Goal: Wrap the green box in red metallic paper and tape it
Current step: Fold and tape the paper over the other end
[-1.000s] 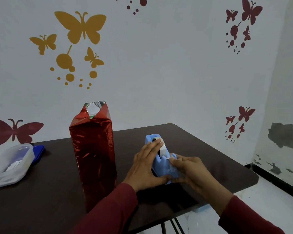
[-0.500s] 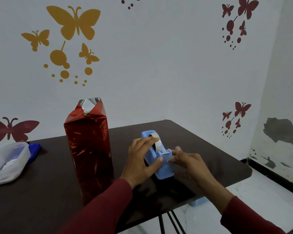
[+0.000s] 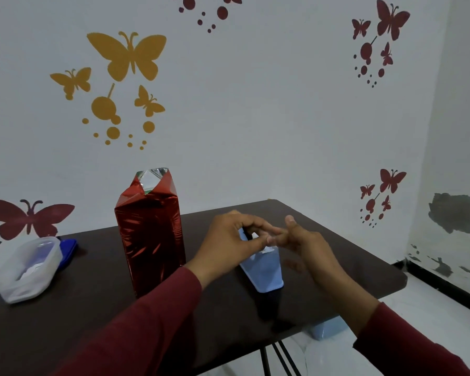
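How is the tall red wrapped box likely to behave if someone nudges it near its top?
The wrapped box stands upright, tall on a narrow base, so it would probably tip rather than slide. Its shiny foil looks smooth, likely slippery to grip. The loose folds on top would probably crumple.

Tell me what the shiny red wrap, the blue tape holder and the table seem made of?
Red wrap: thin metallic foil paper, going by its mirror glints, creases and silver inside. Tape holder: probably moulded plastic, smooth, matte and uniformly pale blue. Table: dark, glossy, reflective top, perhaps laminate; thin dark legs, likely metal.

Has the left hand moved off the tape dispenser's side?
Yes. The left hand has risen from the tape dispenser side to above its top, meeting the right hand.
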